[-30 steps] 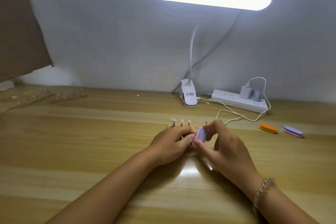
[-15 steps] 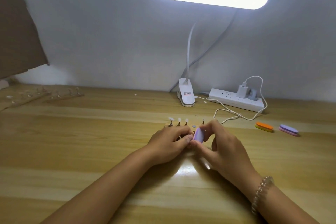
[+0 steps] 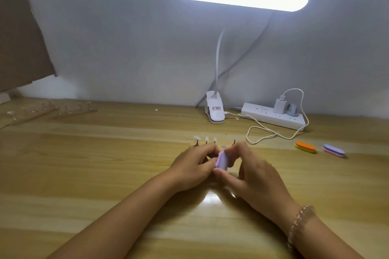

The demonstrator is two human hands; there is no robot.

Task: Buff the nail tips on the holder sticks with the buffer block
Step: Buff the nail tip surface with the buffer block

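Note:
My right hand (image 3: 250,171) pinches a small lilac buffer block (image 3: 222,161) between thumb and fingers at the middle of the wooden table (image 3: 84,174). My left hand (image 3: 194,165) has its fingers curled against the block's left side, holding something small that the fingers hide. Just beyond the hands stands a row of short holder sticks with pale nail tips (image 3: 206,140) on a clear base. One stick at the right end (image 3: 234,142) looks bare.
A clip lamp (image 3: 215,111) and a white power strip (image 3: 273,116) with a looping cable stand at the back. An orange buffer (image 3: 305,147) and a purple-pink buffer (image 3: 333,150) lie at right. More clear stick holders (image 3: 73,108) lie at the far left.
The right hand has slid the lilac block slightly nearer me against the left fingers. The camera view shifted a little; both hands stay at the same spot.

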